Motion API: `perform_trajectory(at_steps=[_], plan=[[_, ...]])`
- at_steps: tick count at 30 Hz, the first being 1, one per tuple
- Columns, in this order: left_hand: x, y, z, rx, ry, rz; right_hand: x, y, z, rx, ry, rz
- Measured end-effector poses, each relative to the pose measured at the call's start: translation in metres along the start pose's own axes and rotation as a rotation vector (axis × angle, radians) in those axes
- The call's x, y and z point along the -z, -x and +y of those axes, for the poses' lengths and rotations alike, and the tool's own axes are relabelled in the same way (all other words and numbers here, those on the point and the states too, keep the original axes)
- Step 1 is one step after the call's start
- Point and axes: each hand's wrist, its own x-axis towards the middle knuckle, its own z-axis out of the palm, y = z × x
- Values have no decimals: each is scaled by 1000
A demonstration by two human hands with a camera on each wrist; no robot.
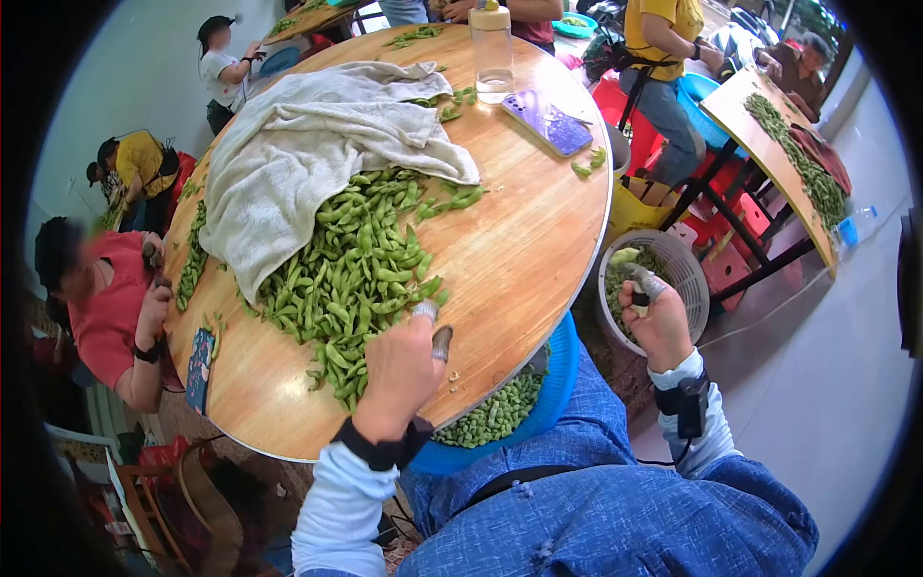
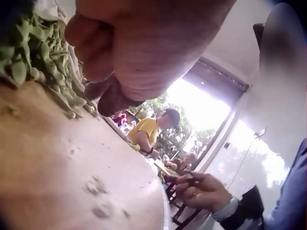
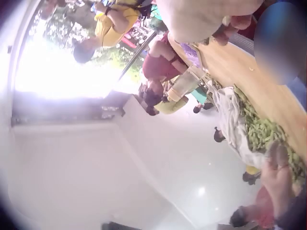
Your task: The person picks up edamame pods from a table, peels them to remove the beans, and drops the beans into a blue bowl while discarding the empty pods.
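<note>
My left hand (image 1: pixel 399 370) is over the near edge of the round table (image 1: pixel 519 260), beside a heap of green soybean pods (image 1: pixel 356 260). Grey covers wrap its thumb and index finger, which stand apart with nothing seen between them; the other fingers curl in the left wrist view. My right hand (image 1: pixel 663 322) is above a pale slatted basket (image 1: pixel 700 288) with green husks inside, fingers bent. A pale green pod (image 1: pixel 625 256) shows right at its covered fingertips; I cannot tell whether they hold it. Shelled beans (image 1: pixel 495 413) fill a blue basin (image 1: pixel 569 370) at my lap.
A whitish cloth (image 1: pixel 288 144) covers part of the heap. A clear bottle (image 1: pixel 492 58) and a purple phone (image 1: pixel 548 123) are at the far right of the table; a dark phone (image 1: pixel 200 370) lies at its left edge. Another person (image 1: pixel 111 308) sits at left.
</note>
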Motion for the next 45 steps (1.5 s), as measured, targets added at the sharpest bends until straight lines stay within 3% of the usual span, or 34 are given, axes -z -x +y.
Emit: perform_trajectory(at_steps=[5,7,11,14,16,20,23,25,28,31,34,37,41,45], plan=[[-15,-32,-3,-132,-161,-58,-32,19,9,70,311,-303],[-21,-33,-6,-157,-200,-44,-42,17,16,43,409,-389],[-20,-21,-14,-195,-198,-1,-60,16,33,163,613,-560],[-9,3,-10,-36,106,10,-71,17,42,278,778,-698],[-9,18,-7,0,345,124,-82,21,43,392,923,-801],[-8,40,7,117,748,193,-109,30,57,281,973,-980],[-4,48,14,130,903,212,-115,26,72,455,1023,-1108],[-3,56,14,183,942,216,-120,32,68,532,1053,-1057],[-9,62,12,395,1135,223,-121,36,66,670,1111,-997],[-12,62,6,525,1292,123,-120,38,67,720,1186,-958],[-17,63,-9,437,1052,213,-113,36,67,710,1173,-886],[-3,71,-13,485,1027,157,-103,33,60,684,1079,-807],[-14,77,-13,269,707,219,-88,31,50,526,1004,-727],[4,46,5,209,325,44,-84,34,46,488,971,-679]])
